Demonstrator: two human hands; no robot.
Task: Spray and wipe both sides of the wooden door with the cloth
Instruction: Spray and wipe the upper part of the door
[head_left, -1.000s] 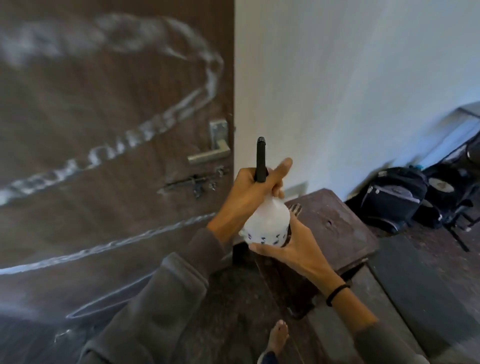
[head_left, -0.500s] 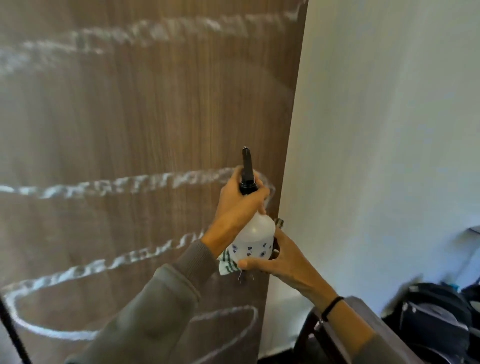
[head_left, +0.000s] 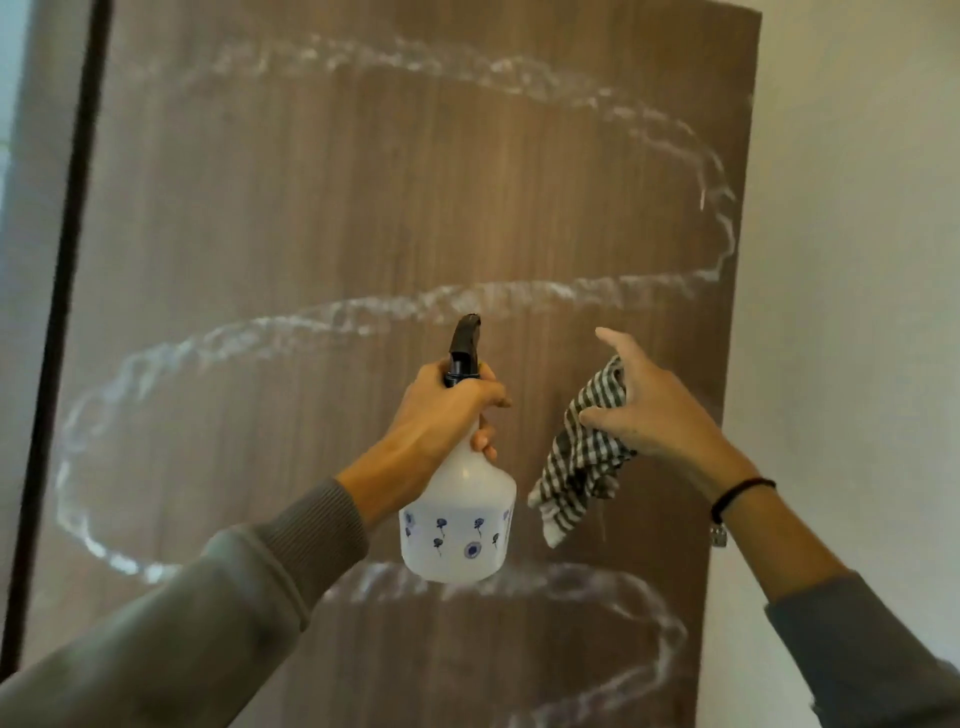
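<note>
While foam (head_left: 363, 318) streaks the door (head_left: 363, 182), left hand (head_left: 441, 410) grips bottle (head_left: 457, 519); right hand (head_left: 649, 410) clutches cloth (head_left: 582, 462).

Door (head_left: 415, 208) is showing brown grain under looping white streaks (head_left: 291, 325). Spray bottle (head_left: 457, 519) is showing white with blue flowers, black nozzle (head_left: 464, 348). Cloth (head_left: 582, 467) is showing dark-and-white check.
</note>
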